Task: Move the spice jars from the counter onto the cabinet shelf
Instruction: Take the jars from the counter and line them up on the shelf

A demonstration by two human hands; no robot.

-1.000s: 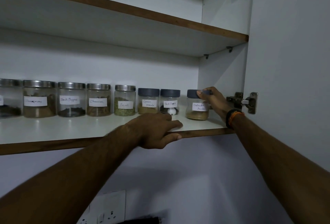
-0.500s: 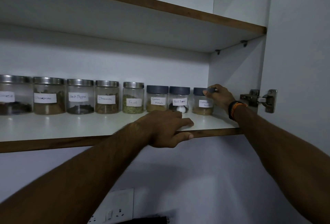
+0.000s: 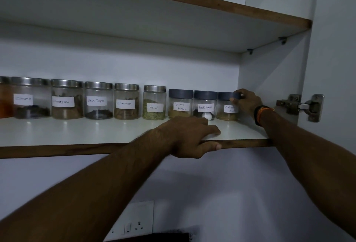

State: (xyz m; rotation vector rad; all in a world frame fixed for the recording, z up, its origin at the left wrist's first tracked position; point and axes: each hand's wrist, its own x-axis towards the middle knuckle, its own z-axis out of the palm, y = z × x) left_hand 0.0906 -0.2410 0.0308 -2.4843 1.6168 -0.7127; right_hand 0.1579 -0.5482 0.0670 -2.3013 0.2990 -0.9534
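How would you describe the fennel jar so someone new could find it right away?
Look at the lower shelf and its row of jars. The fennel jar stands right of the middle, just left of the three dark-lidded jars. It is the last steel-lidded jar and the only one holding green seeds.

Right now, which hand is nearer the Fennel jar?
Left. The left hand rests on the shelf edge, just in front and right of the Fennel jar; the right hand grips the Coriander jar, three jars right.
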